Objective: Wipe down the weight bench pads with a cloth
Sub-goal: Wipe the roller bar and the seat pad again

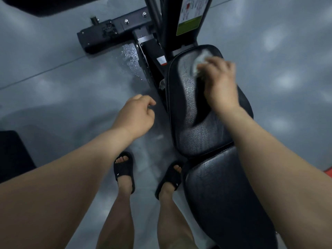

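- a pale, crumpled cloth [201, 59] is seen at about 1 o'clock in the view, pressed onto the far end of the upper bench pad [188, 114].
- the cloth is gripped by the right hand [220, 83], whose fingers are curled down over it. both are blurred, so the exact finger placement cannot be told.
- the left hand [136, 114] is held over the grey floor [53, 87] at 9 o'clock from the upper pad and apart from it. its fingers are loosely curled, with nothing in them.
- a lower bench pad [224, 194] is set just beside the upper one at its 6 o'clock, with a narrow seam between them.
- a black metal frame [111, 35] is seen at 11 o'clock, with a wet patch [130, 56] on the floor at its 5 o'clock.
- an instruction label [190, 17] is fixed to the upright at 12 o'clock.
- black sandals [124, 172] are worn on two feet at 6 o'clock, the right one just beside the lower pad.
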A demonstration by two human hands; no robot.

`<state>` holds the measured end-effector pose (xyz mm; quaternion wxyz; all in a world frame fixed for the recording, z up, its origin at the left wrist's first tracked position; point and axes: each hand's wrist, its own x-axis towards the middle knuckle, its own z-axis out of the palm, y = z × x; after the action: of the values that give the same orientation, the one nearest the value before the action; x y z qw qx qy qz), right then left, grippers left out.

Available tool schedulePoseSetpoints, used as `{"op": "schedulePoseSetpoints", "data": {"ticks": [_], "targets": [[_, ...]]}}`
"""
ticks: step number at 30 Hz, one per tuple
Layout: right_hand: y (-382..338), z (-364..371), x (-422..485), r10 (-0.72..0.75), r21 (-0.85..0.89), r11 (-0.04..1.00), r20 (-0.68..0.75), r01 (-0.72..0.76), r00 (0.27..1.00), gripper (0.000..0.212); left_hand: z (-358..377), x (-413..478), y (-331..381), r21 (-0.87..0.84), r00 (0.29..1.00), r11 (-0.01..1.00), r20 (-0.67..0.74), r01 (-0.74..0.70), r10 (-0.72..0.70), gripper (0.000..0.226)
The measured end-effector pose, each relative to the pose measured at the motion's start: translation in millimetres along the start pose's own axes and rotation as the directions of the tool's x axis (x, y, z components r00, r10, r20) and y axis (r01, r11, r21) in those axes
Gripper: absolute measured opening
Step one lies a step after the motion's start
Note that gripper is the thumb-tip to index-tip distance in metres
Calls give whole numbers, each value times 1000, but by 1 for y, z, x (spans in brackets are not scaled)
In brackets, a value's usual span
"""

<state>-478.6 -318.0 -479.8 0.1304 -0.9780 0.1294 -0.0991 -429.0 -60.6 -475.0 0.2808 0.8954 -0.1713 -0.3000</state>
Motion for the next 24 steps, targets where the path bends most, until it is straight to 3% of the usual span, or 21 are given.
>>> {"op": "schedulePoseSetpoints", "data": {"ticks": [2,3,4,6,8,10,14,19,24], "targets": [[8,-2,14,267,29,964,-42,-265,963,42,0,4,2,3,1000,1000,-6,-15,15,34],[1,0,20,300,47,953,-34,-298,953,43,1,7,3,-4,1000,1000,-14,-20,20,34],[-9,2,22,258,50,965,1,-258,966,45,4,10,5,-20,999,1000,-25,-22,21,35],[-28,4,15,34,94,995,87,-42,996,47,7,15,8,-52,998,998,-55,-35,32,38],[-35,0,5,-175,170,974,162,148,971,44,10,18,13,-78,993,995,-106,-65,57,46],[-32,-8,-1,-272,247,944,206,219,940,39,9,19,21,-89,979,987,-172,-130,114,55],[-29,-18,-9,-262,292,937,222,193,939,45,7,35,38,-47,943,958,-194,-283,270,63],[-34,-8,-8,-69,220,975,127,39,989,38,8,61,48,-57,945,954,-168,-295,282,41],[-48,2,-5,-93,223,973,107,67,990,32,2,74,38,-12,910,942,-263,-336,321,18]]}}
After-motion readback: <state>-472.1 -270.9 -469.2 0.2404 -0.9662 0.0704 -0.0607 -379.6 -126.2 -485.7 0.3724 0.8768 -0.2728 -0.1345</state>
